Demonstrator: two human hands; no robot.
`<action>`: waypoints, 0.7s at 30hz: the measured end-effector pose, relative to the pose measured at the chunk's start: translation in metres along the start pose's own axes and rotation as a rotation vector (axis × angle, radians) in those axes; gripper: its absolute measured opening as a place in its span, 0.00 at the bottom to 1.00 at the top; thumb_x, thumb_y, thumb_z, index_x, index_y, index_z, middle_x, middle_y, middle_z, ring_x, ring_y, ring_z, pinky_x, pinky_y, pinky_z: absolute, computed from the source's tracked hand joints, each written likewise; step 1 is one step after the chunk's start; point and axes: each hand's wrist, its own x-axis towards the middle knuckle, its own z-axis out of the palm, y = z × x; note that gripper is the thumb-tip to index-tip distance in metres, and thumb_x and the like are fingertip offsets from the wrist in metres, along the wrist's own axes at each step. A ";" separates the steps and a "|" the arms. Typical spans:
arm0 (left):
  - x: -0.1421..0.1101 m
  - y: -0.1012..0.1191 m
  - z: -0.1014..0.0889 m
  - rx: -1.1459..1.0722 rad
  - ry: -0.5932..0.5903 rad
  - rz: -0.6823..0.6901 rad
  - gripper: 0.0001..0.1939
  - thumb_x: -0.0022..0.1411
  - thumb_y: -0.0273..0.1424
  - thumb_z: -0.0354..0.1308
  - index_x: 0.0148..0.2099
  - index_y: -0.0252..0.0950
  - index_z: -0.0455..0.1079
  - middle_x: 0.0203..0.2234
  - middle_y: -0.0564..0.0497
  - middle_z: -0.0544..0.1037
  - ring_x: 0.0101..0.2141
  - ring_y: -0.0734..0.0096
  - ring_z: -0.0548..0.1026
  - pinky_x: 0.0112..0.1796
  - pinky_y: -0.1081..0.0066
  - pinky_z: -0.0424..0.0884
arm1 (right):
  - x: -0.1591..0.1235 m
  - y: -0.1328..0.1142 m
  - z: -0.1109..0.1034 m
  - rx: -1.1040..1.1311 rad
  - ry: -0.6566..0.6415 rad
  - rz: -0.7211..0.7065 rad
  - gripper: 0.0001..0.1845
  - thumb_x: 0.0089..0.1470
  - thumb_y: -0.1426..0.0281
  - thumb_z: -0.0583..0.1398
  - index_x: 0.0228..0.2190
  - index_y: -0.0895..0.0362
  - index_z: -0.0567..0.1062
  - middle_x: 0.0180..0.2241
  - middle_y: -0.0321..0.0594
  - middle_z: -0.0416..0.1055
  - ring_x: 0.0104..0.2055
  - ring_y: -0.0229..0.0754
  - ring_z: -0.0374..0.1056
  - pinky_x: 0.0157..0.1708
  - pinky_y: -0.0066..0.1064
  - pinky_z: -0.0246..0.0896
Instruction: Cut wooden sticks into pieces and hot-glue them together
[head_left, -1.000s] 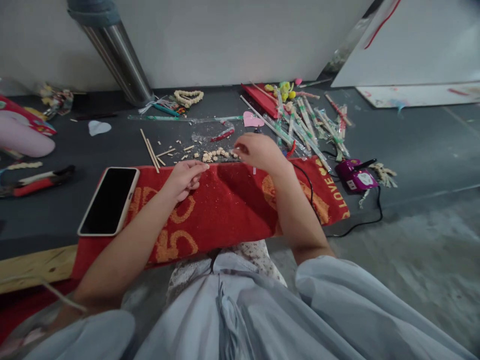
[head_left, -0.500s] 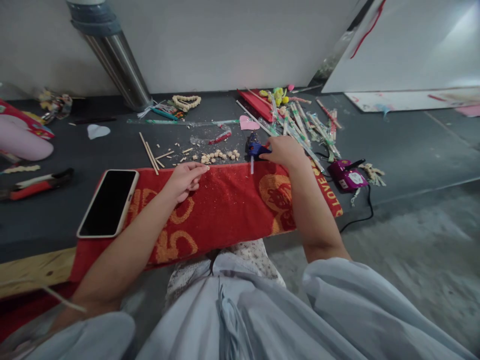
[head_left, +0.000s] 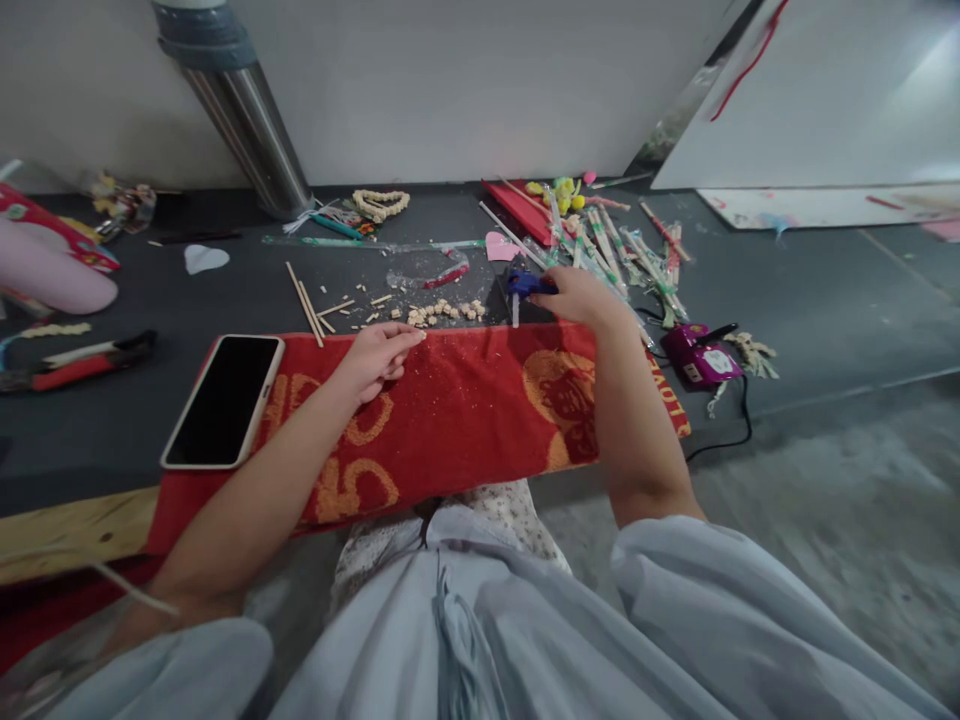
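Nearest, wearing a loose grey-blue garment (head_left: pixel 390 630), with both forearms (head_left: pixel 259 490) stretched out over a red towel (head_left: pixel 465 410) spread along the front edge of a dark worktop (head_left: pixel 810 300). At left on that towel, noting a phone (head_left: pixel 223 400), screen up and dark, lying close by the left forearm. Farther in, pinching a tiny pale piece (head_left: pixel 421 336) between the thumb and forefinger of the left hand (head_left: pixel 373 362), just by the towel's far edge, with the other fingers curled in below. To the right, grasping the handle of a blue glue gun (head_left: pixel 523 282) in the fingers of the right hand (head_left: pixel 586 298), just past the same edge, with its pale stick (head_left: pixel 516 311) pointing back toward the towel. Cannot tell whether lifted or resting on the worktop. Between the two hands, seeing a loose row of pale chips (head_left: pixel 447 313) just beyond the towel, with thin sticks (head_left: pixel 310 311) to the left of them and, well apart at far left, red-handled pliers (head_left: pixel 75 374). Right of the right hand, finding a purple device (head_left: pixel 699 355) with a black cord (head_left: pixel 746 420). Past the chips, seeing a pink paper cutout (head_left: pixel 502 246) just behind the glue gun, and a heap of wrapped sticks (head_left: pixel 601 243) to the right of it. Farther back, seeing a pale heart-shaped ring (head_left: pixel 390 212) near a steel flask (head_left: pixel 253 130) standing before a whitish wall (head_left: pixel 450 90).
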 end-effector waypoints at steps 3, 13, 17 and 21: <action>0.000 0.000 0.000 0.000 -0.001 -0.003 0.06 0.54 0.26 0.64 0.31 0.33 0.67 0.08 0.62 0.60 0.10 0.87 0.49 0.14 0.83 0.44 | 0.000 -0.002 0.001 0.392 0.071 0.051 0.12 0.54 0.64 0.57 0.36 0.58 0.73 0.34 0.45 0.74 0.33 0.44 0.68 0.35 0.35 0.62; 0.003 -0.004 -0.002 -0.061 0.001 0.050 0.06 0.52 0.27 0.64 0.32 0.33 0.69 0.08 0.61 0.60 0.10 0.86 0.49 0.14 0.81 0.43 | -0.009 -0.059 0.021 1.571 -0.148 -0.267 0.20 0.47 0.53 0.66 0.32 0.55 0.69 0.26 0.33 0.65 0.21 0.31 0.60 0.23 0.27 0.62; 0.004 -0.004 -0.002 -0.092 0.030 0.116 0.07 0.51 0.27 0.64 0.32 0.34 0.68 0.08 0.63 0.59 0.10 0.87 0.48 0.14 0.81 0.43 | -0.019 -0.065 0.022 1.519 -0.218 -0.253 0.23 0.45 0.52 0.68 0.29 0.58 0.70 0.22 0.29 0.63 0.17 0.29 0.59 0.18 0.26 0.60; 0.006 -0.004 -0.003 -0.108 0.065 0.175 0.07 0.51 0.27 0.64 0.32 0.36 0.68 0.09 0.64 0.59 0.10 0.86 0.48 0.14 0.81 0.45 | -0.025 -0.058 0.023 1.450 -0.295 -0.266 0.23 0.50 0.50 0.65 0.28 0.57 0.69 0.22 0.32 0.67 0.19 0.31 0.64 0.21 0.26 0.63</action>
